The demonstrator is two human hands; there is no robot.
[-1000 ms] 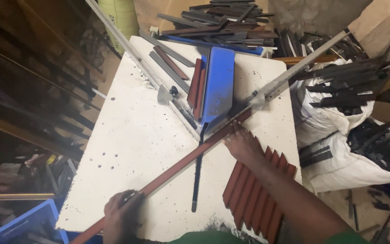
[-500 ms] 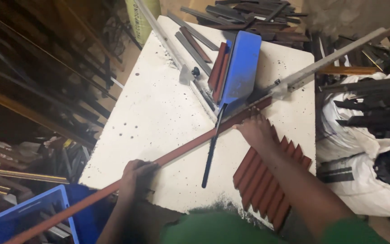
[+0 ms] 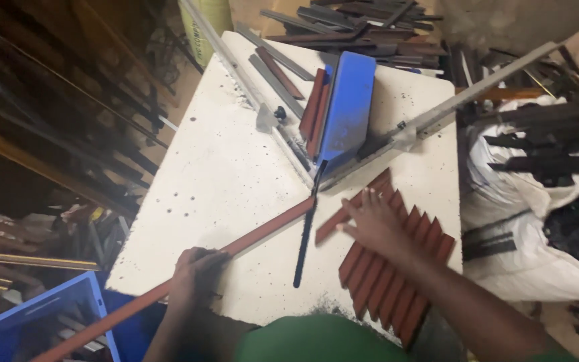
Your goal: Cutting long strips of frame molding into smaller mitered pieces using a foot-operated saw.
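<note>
My left hand point(image 3: 196, 275) grips a long reddish-brown strip point(image 3: 263, 231) near the front edge of the white table point(image 3: 222, 174). The strip's far end stops beside the black handle point(image 3: 305, 234) of a blue cutter point(image 3: 348, 110). A short cut piece point(image 3: 353, 204) of the same strip lies apart from it, under the fingers of my right hand point(image 3: 373, 221). That hand rests flat over a row of several cut red-brown pieces point(image 3: 397, 281) laid side by side at the table's front right.
Grey metal guide rails point(image 3: 477, 90) run out from the cutter to both sides. More strips point(image 3: 313, 107) lie beside the cutter. Dark offcuts point(image 3: 356, 20) pile at the back. A white sack point(image 3: 531, 208) stands right, a blue crate point(image 3: 41, 315) lower left.
The long strip has been pulled back toward me and now lies separate from a short cut piece. My right hand has moved down from the cutter onto the cut pieces.
</note>
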